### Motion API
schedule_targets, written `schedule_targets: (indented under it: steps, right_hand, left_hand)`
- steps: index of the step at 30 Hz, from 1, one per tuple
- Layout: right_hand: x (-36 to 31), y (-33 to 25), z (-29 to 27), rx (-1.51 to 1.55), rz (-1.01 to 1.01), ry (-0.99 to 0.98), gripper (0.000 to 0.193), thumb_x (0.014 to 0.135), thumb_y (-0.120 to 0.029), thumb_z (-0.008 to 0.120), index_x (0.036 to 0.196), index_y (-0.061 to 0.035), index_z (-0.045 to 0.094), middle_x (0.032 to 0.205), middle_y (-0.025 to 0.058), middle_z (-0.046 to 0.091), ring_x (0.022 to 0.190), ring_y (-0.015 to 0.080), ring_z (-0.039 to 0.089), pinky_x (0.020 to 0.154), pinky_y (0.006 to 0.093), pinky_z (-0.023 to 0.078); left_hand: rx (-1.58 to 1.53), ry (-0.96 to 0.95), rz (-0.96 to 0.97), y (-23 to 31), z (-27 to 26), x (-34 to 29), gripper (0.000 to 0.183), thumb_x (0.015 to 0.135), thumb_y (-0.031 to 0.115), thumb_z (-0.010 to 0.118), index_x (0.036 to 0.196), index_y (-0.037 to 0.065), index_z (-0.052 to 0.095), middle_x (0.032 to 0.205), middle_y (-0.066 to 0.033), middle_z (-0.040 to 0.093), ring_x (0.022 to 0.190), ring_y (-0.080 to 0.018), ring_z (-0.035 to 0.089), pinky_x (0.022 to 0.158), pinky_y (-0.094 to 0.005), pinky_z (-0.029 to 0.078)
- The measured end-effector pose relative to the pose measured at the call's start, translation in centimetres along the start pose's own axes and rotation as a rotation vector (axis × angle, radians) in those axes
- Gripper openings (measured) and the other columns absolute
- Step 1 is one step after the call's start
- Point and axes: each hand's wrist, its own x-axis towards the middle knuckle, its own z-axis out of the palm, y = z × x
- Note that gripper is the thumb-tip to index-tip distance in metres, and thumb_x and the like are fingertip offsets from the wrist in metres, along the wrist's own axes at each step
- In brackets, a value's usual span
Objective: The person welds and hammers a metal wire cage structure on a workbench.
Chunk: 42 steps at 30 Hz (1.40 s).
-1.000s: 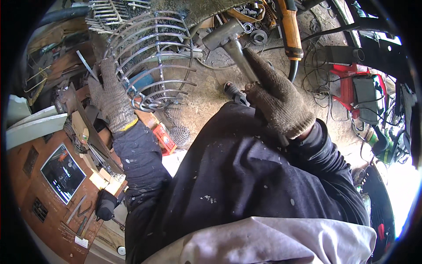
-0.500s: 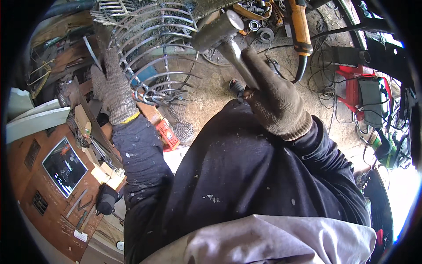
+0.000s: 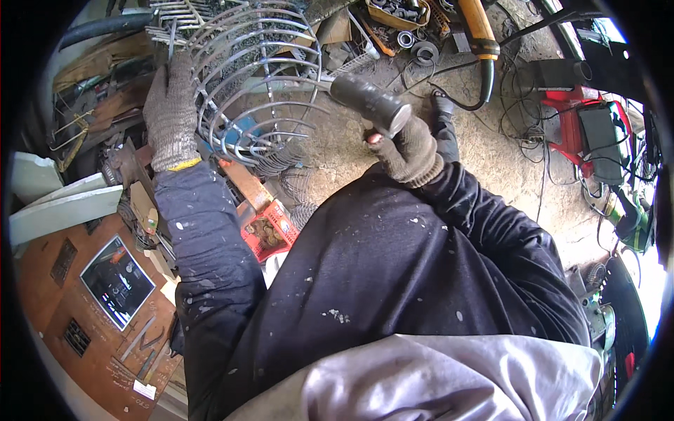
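Right hand (image 3: 413,153), in a grey-brown knitted glove: we see it curled shut around a dark steel hammer with a cylindrical head (image 3: 366,101). Head just beyond the fingers, long axis slanting far left to near right, bright face near right; handle mostly hidden. Farther left, a cage of curved grey steel rods (image 3: 265,62); beside it the gloved left hand (image 3: 174,112), fingers extended, hold unclear to us. Below that hand, a brown board (image 3: 42,288) bears pale handwriting.
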Motion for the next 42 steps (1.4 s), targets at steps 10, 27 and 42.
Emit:
schedule_targets:
  steps: [10,27,42]
  right_hand:
    - [1.2,0.6,2.1,-0.002,-0.091,0.046,0.045,0.087,-0.035,0.072,0.115,-0.0009,0.062,0.09,0.0203,0.068,0.082,0.0392,0.069,0.072,0.0439,0.055]
    - [2.5,0.9,1.3,0.029,0.014,0.039,0.043,0.09,-0.04,0.071,0.106,-0.0007,0.062,0.08,0.019,0.065,0.075,0.039,0.066,0.066,0.0439,0.051]
    - [1.5,-0.1,0.5,0.033,0.114,0.073,0.046,0.091,-0.036,0.07,0.119,-0.0008,0.06,0.088,0.0202,0.068,0.081,0.0378,0.069,0.072,0.0415,0.054]
  left_hand:
    - [0.156,0.072,0.206,-1.2,0.3,0.4,0.08,0.091,0.069,0.05,0.129,0.0,0.062,0.12,-0.0268,0.065,0.114,-0.0415,0.06,0.1,-0.0434,0.043]
    - [-0.03,0.031,0.243,-1.6,0.4,0.6,0.059,0.098,0.049,0.057,0.125,-0.002,0.062,0.109,-0.0113,0.068,0.099,-0.0219,0.06,0.092,-0.0334,0.046]
    - [-0.16,-0.001,0.003,-0.1,0.5,0.1,0.074,0.092,0.065,0.053,0.128,0.002,0.063,0.118,-0.0264,0.066,0.114,-0.0408,0.061,0.099,-0.0438,0.044]
